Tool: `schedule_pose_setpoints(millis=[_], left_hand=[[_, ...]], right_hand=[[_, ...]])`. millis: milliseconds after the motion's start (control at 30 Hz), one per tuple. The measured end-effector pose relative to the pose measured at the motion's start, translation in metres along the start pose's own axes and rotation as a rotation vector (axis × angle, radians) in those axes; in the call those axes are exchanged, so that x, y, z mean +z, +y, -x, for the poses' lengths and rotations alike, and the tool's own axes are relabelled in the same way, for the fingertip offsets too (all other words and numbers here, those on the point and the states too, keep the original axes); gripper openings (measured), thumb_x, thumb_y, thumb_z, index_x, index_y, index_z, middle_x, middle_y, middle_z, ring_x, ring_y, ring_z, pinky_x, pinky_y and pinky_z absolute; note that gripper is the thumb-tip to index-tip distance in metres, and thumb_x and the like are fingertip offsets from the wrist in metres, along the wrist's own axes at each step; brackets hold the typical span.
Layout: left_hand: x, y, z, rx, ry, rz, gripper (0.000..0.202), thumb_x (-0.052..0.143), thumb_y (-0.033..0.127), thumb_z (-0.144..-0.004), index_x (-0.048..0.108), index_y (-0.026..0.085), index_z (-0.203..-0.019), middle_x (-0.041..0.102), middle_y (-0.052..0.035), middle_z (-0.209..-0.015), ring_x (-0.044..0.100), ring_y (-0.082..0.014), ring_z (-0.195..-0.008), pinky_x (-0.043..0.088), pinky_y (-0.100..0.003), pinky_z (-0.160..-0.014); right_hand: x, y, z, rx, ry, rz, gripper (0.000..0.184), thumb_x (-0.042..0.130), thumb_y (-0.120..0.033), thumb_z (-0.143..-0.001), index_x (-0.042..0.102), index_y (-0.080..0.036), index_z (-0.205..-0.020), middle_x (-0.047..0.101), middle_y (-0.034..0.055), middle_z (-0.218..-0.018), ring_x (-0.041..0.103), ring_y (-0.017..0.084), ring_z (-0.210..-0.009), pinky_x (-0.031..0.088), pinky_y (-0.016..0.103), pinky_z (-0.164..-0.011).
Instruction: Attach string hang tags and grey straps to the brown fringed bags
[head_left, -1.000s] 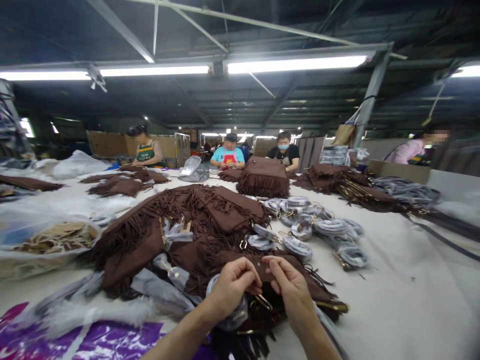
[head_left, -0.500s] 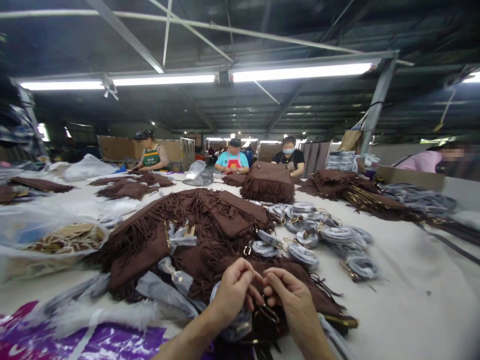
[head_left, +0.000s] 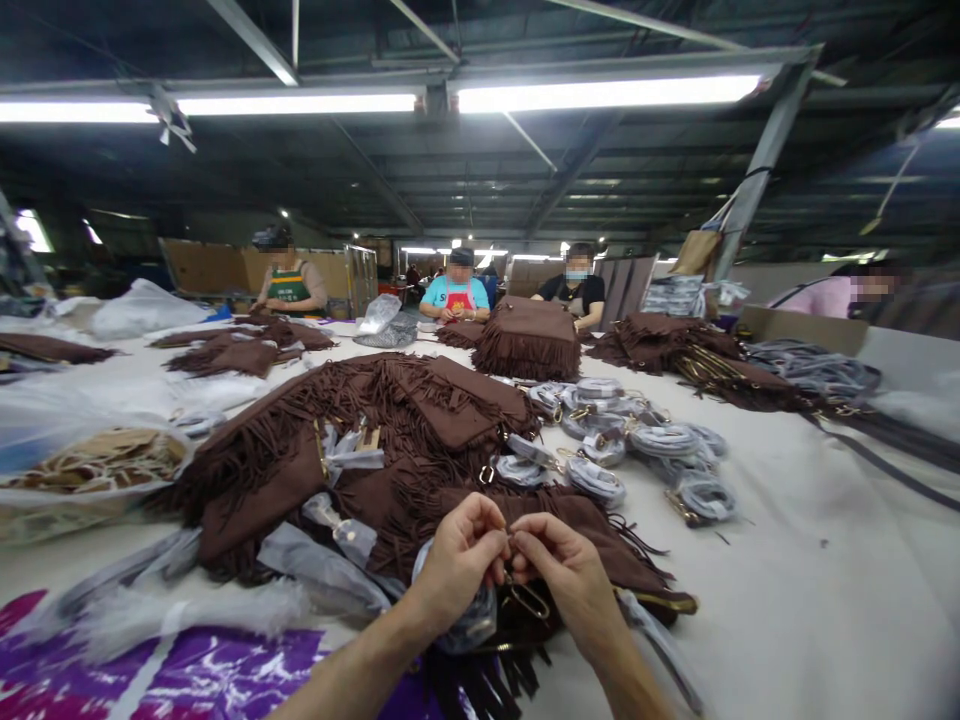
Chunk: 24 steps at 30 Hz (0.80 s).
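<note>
My left hand (head_left: pixel 463 552) and my right hand (head_left: pixel 564 562) meet fingertip to fingertip, both closed in a pinch. What lies between the tips is too small to make out. Just under them hangs a gold metal clasp (head_left: pixel 529 600); whether the fingers grip it I cannot tell. Below and behind my hands lies a dark brown fringed bag (head_left: pixel 615 548) with a gold zip along its edge. Beside my left wrist, a wrapped grey strap coil (head_left: pixel 471 622) is partly hidden by the hand. A heap of brown fringed bags (head_left: pixel 472 405) spreads beyond.
Wrapped strap coils (head_left: pixel 664 440) with gold hooks lie right of the heap. On the left are a clear plastic bag (head_left: pixel 45 505) of tan pieces and a bundle of white ties (head_left: pixel 202 610) on purple plastic (head_left: pixel 240 670). Several co-workers sit across the white table (head_left: pixel 817 600).
The view has tilted down slightly and shifted right, so the scene sits higher and further left. My fingertips have come closer together above the clasp.
</note>
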<state>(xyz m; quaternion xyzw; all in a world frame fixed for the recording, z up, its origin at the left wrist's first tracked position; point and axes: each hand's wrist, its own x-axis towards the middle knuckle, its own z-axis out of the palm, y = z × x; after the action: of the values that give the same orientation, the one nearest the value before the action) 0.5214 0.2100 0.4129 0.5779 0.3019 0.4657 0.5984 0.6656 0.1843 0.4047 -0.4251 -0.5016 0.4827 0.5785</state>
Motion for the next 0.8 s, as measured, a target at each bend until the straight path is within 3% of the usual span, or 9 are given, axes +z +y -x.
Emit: schedule_pose_setpoints(millis=[267, 500, 700, 800], left_hand=[[0.001, 0.001, 0.000, 0.013, 0.008, 0.008, 0.014, 0.057, 0.025, -0.075, 0.044, 0.018, -0.079, 0.053, 0.0068, -0.059, 0.044, -0.0045, -0.041, 0.033, -0.015, -0.041], [0.000, -0.003, 0.005, 0.092, 0.040, -0.148, 0.007, 0.051, 0.017, -0.076, 0.045, 0.018, -0.072, 0.049, 0.0068, -0.058, 0.042, -0.0045, -0.042, 0.032, -0.015, -0.041], [0.000, -0.009, 0.003, 0.066, 0.023, -0.197, 0.003, 0.050, 0.019, -0.077, 0.048, 0.018, -0.076, 0.047, 0.0077, -0.058, 0.043, -0.0051, -0.038, 0.030, -0.015, -0.037], [-0.004, -0.001, -0.002, 0.080, 0.007, -0.188, 0.011, 0.051, 0.021, -0.079, 0.050, 0.018, -0.089, 0.055, 0.0054, -0.066, 0.050, -0.0067, -0.041, 0.034, -0.016, -0.039]], right_hand=[[0.001, 0.001, 0.000, -0.017, -0.030, 0.086, 0.035, 0.076, -0.052, -0.073, 0.069, -0.017, -0.075, 0.063, -0.0013, -0.060, 0.059, 0.013, -0.056, 0.051, 0.023, -0.056], [-0.001, 0.005, 0.003, -0.156, -0.086, 0.288, 0.024, 0.062, -0.039, -0.086, 0.064, -0.018, -0.074, 0.062, -0.0019, -0.063, 0.056, 0.013, -0.058, 0.046, 0.023, -0.057], [-0.005, 0.012, 0.000, -0.334, -0.140, 0.516, 0.021, 0.051, -0.026, -0.094, 0.064, -0.019, -0.079, 0.060, -0.0014, -0.067, 0.057, 0.014, -0.060, 0.047, 0.022, -0.056], [0.002, 0.009, 0.009, -0.565, 0.007, 0.670, 0.022, 0.044, -0.020, -0.097, 0.066, -0.019, -0.097, 0.068, 0.0059, -0.090, 0.066, 0.018, -0.080, 0.054, 0.026, -0.071]])
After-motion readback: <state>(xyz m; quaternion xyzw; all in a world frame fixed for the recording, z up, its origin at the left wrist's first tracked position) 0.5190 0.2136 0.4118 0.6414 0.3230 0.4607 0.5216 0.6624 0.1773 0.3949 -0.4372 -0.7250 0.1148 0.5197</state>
